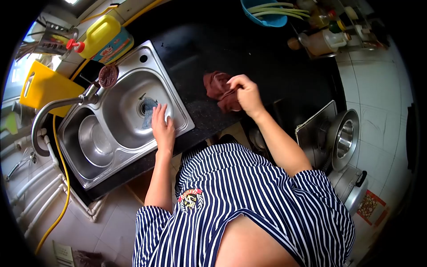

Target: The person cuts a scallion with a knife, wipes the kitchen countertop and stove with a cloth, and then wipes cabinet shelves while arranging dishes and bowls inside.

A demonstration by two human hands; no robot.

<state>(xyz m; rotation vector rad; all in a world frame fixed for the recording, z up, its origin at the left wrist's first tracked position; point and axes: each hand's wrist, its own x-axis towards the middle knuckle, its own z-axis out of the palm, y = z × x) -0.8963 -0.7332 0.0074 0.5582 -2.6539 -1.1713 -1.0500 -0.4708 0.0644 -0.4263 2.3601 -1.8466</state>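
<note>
On the black countertop (pixel 191 53) lies a crumpled reddish-brown cloth (pixel 217 86). My right hand (pixel 249 95) is closed on the cloth's right side, fingers curled into it. Over the near edge of the steel sink's larger basin (pixel 124 120) reaches my left hand (pixel 163 127), its fingers stretched out. A blue-grey scrap of mesh or cloth (pixel 149 116) rests by the drain, right beside the left fingertips; whether they touch it I cannot tell. In the smaller basin stands a round metal bowl (pixel 95 144).
A curved faucet (pixel 44 111) hangs over the small basin. Behind the sink are a yellow jug (pixel 104 40) and a yellow cutting board (pixel 46 89). A blue basin (pixel 271 20) with long green stalks sits at the far edge. Bottles (pixel 324 42) and pots (pixel 347 133) line the right.
</note>
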